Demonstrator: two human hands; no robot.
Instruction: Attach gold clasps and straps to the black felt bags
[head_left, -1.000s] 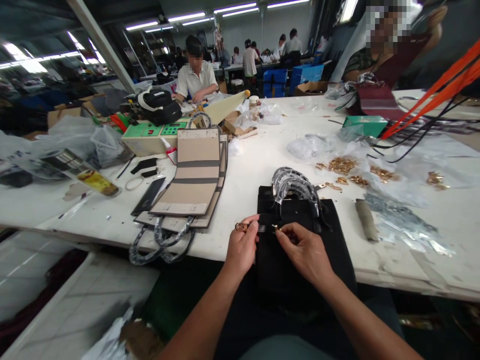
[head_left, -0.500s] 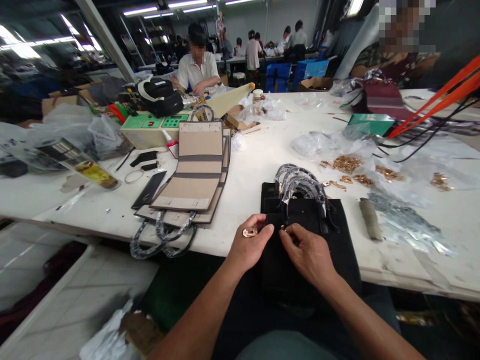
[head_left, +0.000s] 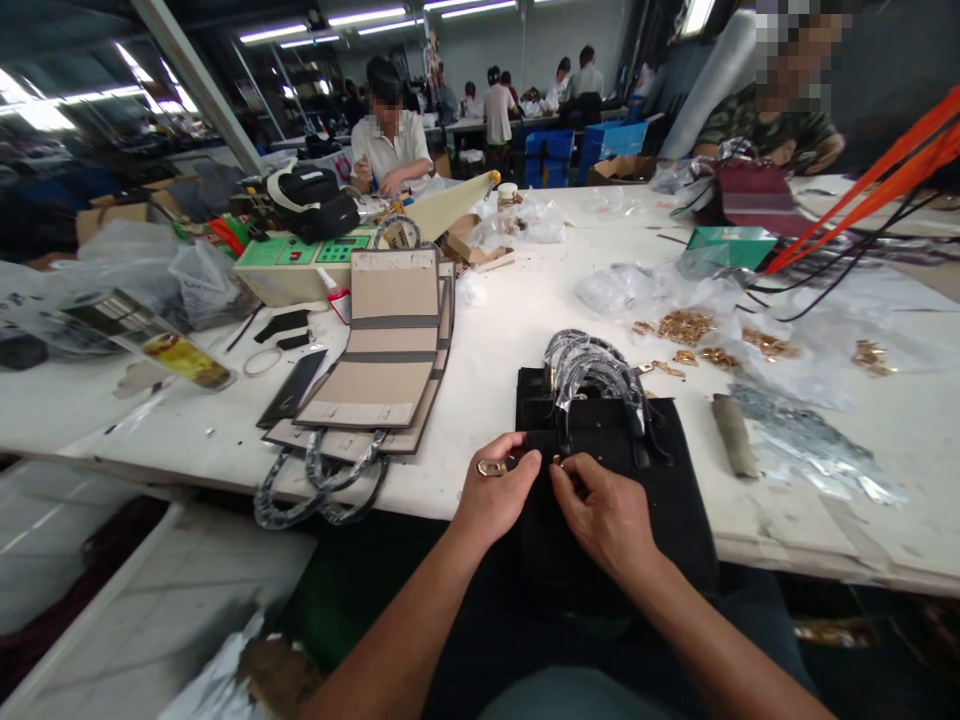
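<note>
Black bag (head_left: pixel 679 490) at our 12 o'clock, by the white table's (head_left: pixel 495 350) near edge, wrapped handles (head_left: pixel 600 372) toward its far end. Our left hand (head_left: pixel 491 500), at the bag's 9 o'clock, is curled round a gold buckle (head_left: pixel 492 467); our right hand (head_left: pixel 609 507) pinches a small gold piece (head_left: pixel 556 461) over the bag. From the bag: gold fittings (head_left: pixel 686 326) 1 o'clock, beige panels (head_left: pixel 367 390) 10 o'clock.

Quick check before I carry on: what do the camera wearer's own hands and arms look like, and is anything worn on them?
The left hand and right hand are ungloved. Both forearms are bare as far as they show, with no sleeve, watch or bracelet at either wrist, and no cables or clear markings.
</note>
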